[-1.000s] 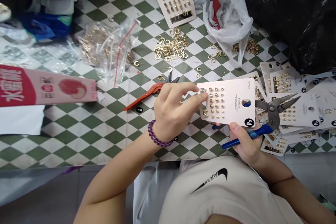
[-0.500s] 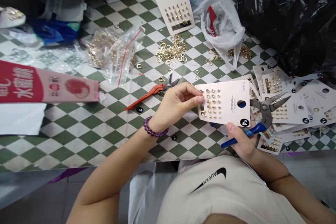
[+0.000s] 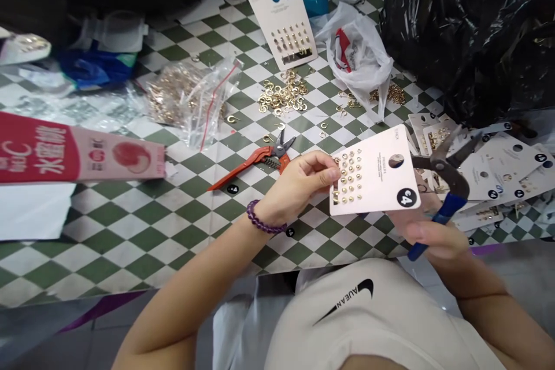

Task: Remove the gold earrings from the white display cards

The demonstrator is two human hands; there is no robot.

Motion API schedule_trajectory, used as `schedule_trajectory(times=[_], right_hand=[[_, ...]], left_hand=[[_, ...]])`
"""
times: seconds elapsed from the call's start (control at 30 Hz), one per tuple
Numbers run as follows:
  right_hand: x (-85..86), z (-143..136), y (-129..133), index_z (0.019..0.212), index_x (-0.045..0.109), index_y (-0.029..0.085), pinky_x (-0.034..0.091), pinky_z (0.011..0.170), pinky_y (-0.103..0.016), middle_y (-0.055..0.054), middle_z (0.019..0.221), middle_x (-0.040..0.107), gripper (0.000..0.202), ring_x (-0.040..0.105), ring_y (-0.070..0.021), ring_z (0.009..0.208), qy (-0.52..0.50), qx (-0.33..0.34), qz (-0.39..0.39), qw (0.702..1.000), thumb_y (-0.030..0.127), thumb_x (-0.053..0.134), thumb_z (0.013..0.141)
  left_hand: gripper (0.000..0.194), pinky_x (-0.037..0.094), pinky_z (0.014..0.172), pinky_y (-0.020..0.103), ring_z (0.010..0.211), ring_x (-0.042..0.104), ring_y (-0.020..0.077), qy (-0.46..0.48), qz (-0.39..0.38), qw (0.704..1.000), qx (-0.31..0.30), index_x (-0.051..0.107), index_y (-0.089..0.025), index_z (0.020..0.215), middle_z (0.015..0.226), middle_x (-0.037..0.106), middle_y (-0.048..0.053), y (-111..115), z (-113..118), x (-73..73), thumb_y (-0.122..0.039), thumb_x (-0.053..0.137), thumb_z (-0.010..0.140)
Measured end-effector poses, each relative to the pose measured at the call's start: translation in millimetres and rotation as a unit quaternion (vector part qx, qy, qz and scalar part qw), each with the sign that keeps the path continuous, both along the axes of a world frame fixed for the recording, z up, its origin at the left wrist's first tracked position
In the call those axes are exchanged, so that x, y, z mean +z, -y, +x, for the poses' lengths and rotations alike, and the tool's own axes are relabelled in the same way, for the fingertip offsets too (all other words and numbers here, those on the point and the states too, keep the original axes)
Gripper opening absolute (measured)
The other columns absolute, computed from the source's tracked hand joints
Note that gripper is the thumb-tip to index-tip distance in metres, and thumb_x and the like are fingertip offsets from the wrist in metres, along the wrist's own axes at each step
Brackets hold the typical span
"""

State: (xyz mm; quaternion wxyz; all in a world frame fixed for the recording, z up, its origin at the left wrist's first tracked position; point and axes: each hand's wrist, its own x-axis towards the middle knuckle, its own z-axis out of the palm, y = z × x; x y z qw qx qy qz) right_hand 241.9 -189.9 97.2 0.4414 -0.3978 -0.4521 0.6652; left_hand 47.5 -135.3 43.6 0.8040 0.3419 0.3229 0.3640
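Note:
A pale pink earring card (image 3: 376, 176) with rows of small studs is pinched at its left end between the thumb and fingers of my left hand (image 3: 306, 179). My right hand (image 3: 437, 237), blurred, is wrapped round the blue handles of pliers (image 3: 451, 176). The pliers' grey jaws are apart and point up and right, beyond the card's right edge. Part of my right hand is hidden behind the card. Red-handled cutters (image 3: 260, 159) lie on the table just beyond my left hand.
Gold hooks (image 3: 284, 94) lie in a pile on the checkered table (image 3: 173, 254), below another earring card (image 3: 281, 17). More cards (image 3: 503, 167) are heaped at right, near a black bag (image 3: 477, 29). At left are a pink box (image 3: 108, 153) and a bag of gold pieces (image 3: 173, 92).
My right hand has moved right and down with the pliers, its thumb now off the card. The card has tilted, its right end nearer the camera, still held by my left hand.

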Motion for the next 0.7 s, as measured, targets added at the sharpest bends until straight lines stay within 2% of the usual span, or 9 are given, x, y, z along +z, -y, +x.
schedule_trajectory(times=[0.1, 0.2, 0.3, 0.37, 0.47, 0.53, 0.6, 0.67, 0.7], right_hand=[[20.5, -2.3, -19.2, 0.116, 0.060, 0.027, 0.056, 0.079, -0.046, -0.005, 0.106, 0.068, 0.053, 0.066, -0.0223, 0.085, -0.045, 0.093, -0.058, 0.993, 0.041, 0.067, 0.065], [37.2, -1.6, -37.2, 0.121, 0.057, 0.023, 0.054, 0.081, -0.046, -0.007, 0.109, 0.067, 0.058, 0.066, -0.0209, 0.085, -0.053, 0.149, -0.081, 0.984, 0.040, 0.067, 0.066], [45.0, 11.4, -57.4, 0.122, 0.058, 0.023, 0.053, 0.083, -0.036, -0.003, 0.107, 0.067, 0.056, 0.065, -0.0169, 0.090, 0.094, 0.103, -0.002, 0.990, 0.030, 0.071, 0.068], [45.3, 27.4, -74.3, 0.118, 0.063, 0.022, 0.049, 0.076, -0.021, 0.003, 0.104, 0.068, 0.056, 0.063, -0.0113, 0.095, 0.284, 0.009, 0.066, 0.956, 0.017, 0.074, 0.062], [40.2, 55.3, -99.7, 0.102, 0.069, 0.014, 0.033, 0.057, -0.012, 0.005, 0.098, 0.070, 0.032, 0.060, -0.0074, 0.103, 0.471, -0.097, 0.087, 0.872, 0.021, 0.055, 0.074], [35.2, 70.6, -111.7, 0.096, 0.069, 0.009, 0.026, 0.053, -0.016, 0.003, 0.091, 0.071, 0.042, 0.061, -0.0099, 0.101, 0.566, -0.090, 0.093, 0.814, 0.032, 0.038, 0.080], [31.1, 79.9, -118.5, 0.103, 0.068, 0.008, 0.028, 0.055, -0.021, -0.001, 0.092, 0.070, 0.053, 0.061, -0.0176, 0.103, 0.698, -0.043, 0.112, 0.706, 0.045, 0.037, 0.078], [29.3, 83.0, -121.5, 0.119, 0.062, 0.014, 0.037, 0.061, -0.026, -0.007, 0.101, 0.069, 0.061, 0.062, -0.0269, 0.104, 0.821, 0.033, 0.114, 0.559, 0.055, 0.049, 0.076], [29.4, 82.6, -122.2, 0.126, 0.058, 0.017, 0.041, 0.063, -0.030, -0.011, 0.106, 0.068, 0.064, 0.063, -0.0303, 0.101, 0.860, 0.071, 0.106, 0.495, 0.056, 0.053, 0.076]], left_hand=[[0.036, 0.050, 0.045, 0.019, 0.057, 0.058, 0.0086, -0.005, 0.001, 1.000, -0.015, 0.056, -0.020, 0.077, 0.076, 0.063, 0.002, 5.2, -1.9, -4.7, -0.054, 0.065, 0.078], [0.043, 0.042, 0.039, 0.019, 0.050, 0.048, 0.0065, -0.076, 0.076, 0.994, 0.001, 0.058, -0.024, 0.094, 0.085, 0.061, 0.004, 8.6, -7.9, -7.3, -0.055, 0.028, 0.095], [0.054, 0.034, 0.035, 0.021, 0.043, 0.032, 0.0063, -0.150, 0.161, 0.974, 0.061, 0.058, -0.030, 0.104, 0.085, 0.058, 0.004, 5.7, -18.5, -0.3, -0.053, 0.009, 0.096], [0.055, 0.033, 0.035, 0.023, 0.041, 0.028, 0.0072, -0.206, 0.231, 0.946, 0.099, 0.056, -0.034, 0.112, 0.084, 0.058, 0.003, 1.0, -26.5, 8.0, -0.055, 0.007, 0.096], [0.052, 0.038, 0.039, 0.024, 0.042, 0.030, 0.0078, -0.269, 0.310, 0.902, 0.135, 0.052, -0.039, 0.120, 0.087, 0.060, 0.002, -6.5, -35.4, 16.9, -0.052, 0.007, 0.096], [0.051, 0.043, 0.043, 0.023, 0.043, 0.033, 0.0077, -0.273, 0.318, 0.897, 0.142, 0.053, -0.039, 0.120, 0.089, 0.061, 0.002, -9.8, -37.1, 18.1, -0.049, 0.009, 0.098], [0.045, 0.047, 0.045, 0.019, 0.043, 0.034, 0.0061, -0.208, 0.262, 0.930, 0.152, 0.059, -0.036, 0.110, 0.087, 0.062, 0.001, -11.1, -35.2, 18.0, -0.044, 0.016, 0.100], [0.040, 0.047, 0.046, 0.010, 0.042, 0.034, 0.0024, -0.068, 0.125, 0.972, 0.186, 0.064, -0.030, 0.092, 0.082, 0.062, -0.002, -11.1, -30.8, 19.7, -0.034, 0.026, 0.101], [0.040, 0.046, 0.047, 0.005, 0.041, 0.035, 0.0002, 0.016, 0.041, 0.977, 0.207, 0.064, -0.026, 0.084, 0.078, 0.061, -0.004, -10.8, -28.2, 21.5, -0.028, 0.028, 0.101]])
